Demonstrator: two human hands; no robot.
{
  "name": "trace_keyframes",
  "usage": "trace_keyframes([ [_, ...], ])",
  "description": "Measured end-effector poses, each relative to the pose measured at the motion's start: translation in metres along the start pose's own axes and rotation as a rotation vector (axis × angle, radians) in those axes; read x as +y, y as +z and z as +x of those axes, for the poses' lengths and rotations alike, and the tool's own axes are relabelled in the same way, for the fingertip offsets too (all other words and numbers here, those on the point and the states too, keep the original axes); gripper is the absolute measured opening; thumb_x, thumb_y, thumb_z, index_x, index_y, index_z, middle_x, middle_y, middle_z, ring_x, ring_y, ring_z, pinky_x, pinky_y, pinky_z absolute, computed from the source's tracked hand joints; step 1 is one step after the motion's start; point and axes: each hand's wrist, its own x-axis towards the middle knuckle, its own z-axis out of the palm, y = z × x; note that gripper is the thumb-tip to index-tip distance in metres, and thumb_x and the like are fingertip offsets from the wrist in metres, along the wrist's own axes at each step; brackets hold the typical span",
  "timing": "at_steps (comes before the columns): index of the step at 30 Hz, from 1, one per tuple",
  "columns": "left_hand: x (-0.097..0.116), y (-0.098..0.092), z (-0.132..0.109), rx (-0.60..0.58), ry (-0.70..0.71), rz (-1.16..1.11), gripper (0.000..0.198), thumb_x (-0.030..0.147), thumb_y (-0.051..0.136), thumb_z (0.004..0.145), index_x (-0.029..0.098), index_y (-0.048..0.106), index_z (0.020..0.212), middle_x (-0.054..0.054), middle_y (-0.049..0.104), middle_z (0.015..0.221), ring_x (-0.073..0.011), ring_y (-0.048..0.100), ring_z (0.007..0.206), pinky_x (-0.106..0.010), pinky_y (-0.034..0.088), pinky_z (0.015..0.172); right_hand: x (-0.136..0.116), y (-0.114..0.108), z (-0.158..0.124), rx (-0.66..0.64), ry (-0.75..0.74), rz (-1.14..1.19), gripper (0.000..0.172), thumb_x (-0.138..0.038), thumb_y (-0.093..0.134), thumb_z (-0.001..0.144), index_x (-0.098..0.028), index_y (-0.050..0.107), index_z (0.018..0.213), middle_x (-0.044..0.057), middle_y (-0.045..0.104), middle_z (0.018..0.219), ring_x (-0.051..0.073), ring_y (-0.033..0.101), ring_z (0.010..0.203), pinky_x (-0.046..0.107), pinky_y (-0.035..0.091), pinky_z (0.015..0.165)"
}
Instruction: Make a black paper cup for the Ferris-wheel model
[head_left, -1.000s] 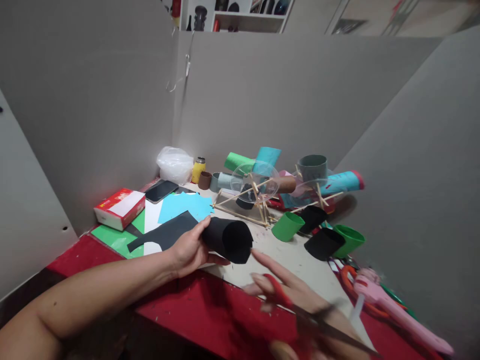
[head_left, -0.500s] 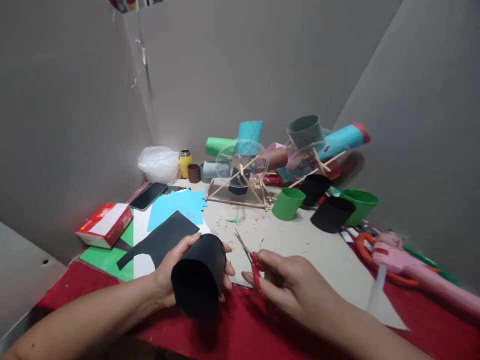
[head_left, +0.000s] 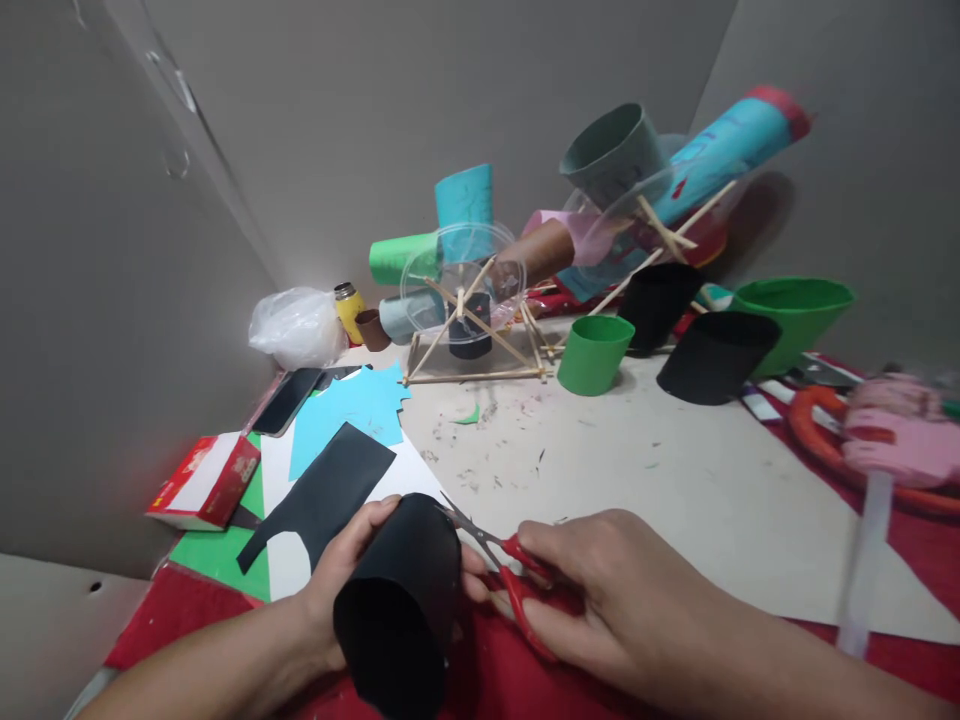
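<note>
My left hand is wrapped round a black paper tube, its open end facing me and tilted down. The fingertips show on the tube's far right side. In my right hand is a pair of red-handled scissors, thumb and fingers in the handles. Their blades are spread apart and lie at the tube's far upper rim; whether paper is between them I cannot tell. Behind my left hand lies a cut black sheet, over white paper and a jagged blue sheet.
A wooden-stick wheel model with coloured paper tubes stands at the back. Green and black tubes stand to its right. A pink glue gun lies at right. At left are a red box and a phone.
The scissors have moved left to the black tube's rim, and their blades and handles have opened. The view has shifted and tilted, so the tubes at right look larger.
</note>
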Motion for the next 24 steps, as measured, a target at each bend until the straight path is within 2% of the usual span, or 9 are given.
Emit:
trace_keyframes([
  [4,0.004,0.008,0.000,0.037,0.066,-0.035,0.049,0.049,0.049,0.087,0.009,0.071,0.104,-0.016,0.074,0.099,-0.0248,0.068,0.092,-0.030,0.054,0.075,-0.002,0.000,-0.001,0.010,0.048,-0.005,0.012,-0.025,0.056,0.075,-0.022,0.054,0.063,-0.001,0.060,0.053,0.012,0.045,0.045,0.027,0.021,0.049],
  [7,0.007,0.011,0.000,0.013,0.070,-0.064,0.041,0.045,0.053,0.087,0.012,0.071,0.104,-0.014,0.075,0.100,-0.0225,0.070,0.088,-0.029,0.053,0.074,-0.002,0.002,-0.001,-0.005,0.072,-0.003,0.014,-0.027,0.056,0.075,-0.022,0.055,0.063,-0.001,0.062,0.053,0.013,0.044,0.045,0.027,0.021,0.049],
  [12,0.006,0.010,0.000,-0.002,0.069,-0.057,0.039,0.046,0.051,0.089,0.015,0.069,0.104,-0.013,0.075,0.100,-0.0207,0.071,0.073,-0.027,0.051,0.066,-0.003,0.007,-0.001,-0.038,0.108,0.049,0.014,-0.028,0.054,0.076,-0.023,0.057,0.064,0.001,0.064,0.055,0.014,0.047,0.046,0.027,0.022,0.049],
  [16,0.001,0.007,-0.001,0.054,0.123,-0.012,0.045,0.054,0.043,0.092,0.017,0.065,0.105,-0.015,0.074,0.097,-0.0236,0.072,0.080,-0.030,0.053,0.069,-0.004,0.011,-0.001,-0.037,0.110,0.052,0.013,-0.028,0.055,0.076,-0.023,0.059,0.065,0.001,0.064,0.055,0.015,0.047,0.045,0.028,0.022,0.048],
  [20,-0.002,0.007,-0.002,0.079,0.175,0.062,0.040,0.050,0.046,0.091,0.016,0.061,0.106,-0.016,0.073,0.096,-0.0233,0.071,0.081,-0.030,0.054,0.070,-0.006,0.012,0.000,-0.037,0.108,0.058,0.013,-0.028,0.055,0.077,-0.023,0.060,0.066,0.001,0.065,0.057,0.016,0.049,0.047,0.028,0.023,0.049],
  [24,-0.001,0.007,-0.003,0.121,0.191,0.101,0.035,0.048,0.045,0.092,0.017,0.059,0.099,-0.016,0.073,0.094,-0.0241,0.071,0.079,-0.031,0.055,0.067,-0.007,0.011,0.002,-0.040,0.100,0.060,0.013,-0.028,0.055,0.078,-0.022,0.060,0.067,0.002,0.067,0.059,0.017,0.054,0.050,0.028,0.023,0.050],
])
